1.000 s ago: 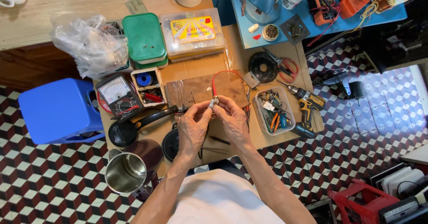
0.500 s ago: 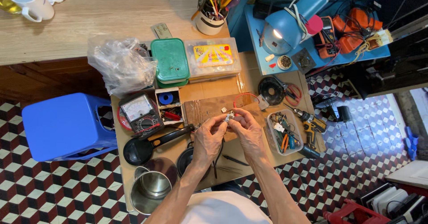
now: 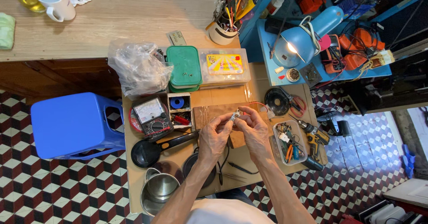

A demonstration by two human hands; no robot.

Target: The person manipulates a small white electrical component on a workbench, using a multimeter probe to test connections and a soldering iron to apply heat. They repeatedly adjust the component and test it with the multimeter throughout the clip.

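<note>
I see 2 hands over a small wooden table (image 3: 263, 179). My left hand (image 3: 216, 137) and my right hand (image 3: 254, 132) meet in the middle, just above a brown wooden board (image 3: 214, 113). Both hands pinch 1 tiny white part (image 3: 235, 115) between their fingertips, so both are closed narrow around it. The part is too small for me to tell what it is. A thin red wire (image 3: 256, 103) loops just behind it.

I will tell every place from the wooden board. Just left of it sits a small open box (image 3: 180, 110) with a blue roll and red bits inside. Further left lies a black meter (image 3: 152, 117) with a white square face and a round dial. Behind the board is a green box with a lid (image 3: 184, 67), shaped like a rounded square. Beside that, still behind the board, is a clear flat box (image 3: 225, 66) with a yellow label that has a red edge. Far left and behind sits a crumpled clear plastic bag (image 3: 139, 68).

Right of the board is a clear tray (image 3: 290, 143) full of small tools. In front and to the left lie a black pan (image 3: 151, 150) and a shiny metal pot (image 3: 159, 189). Well to the left stands a blue stool (image 3: 73, 124).
</note>
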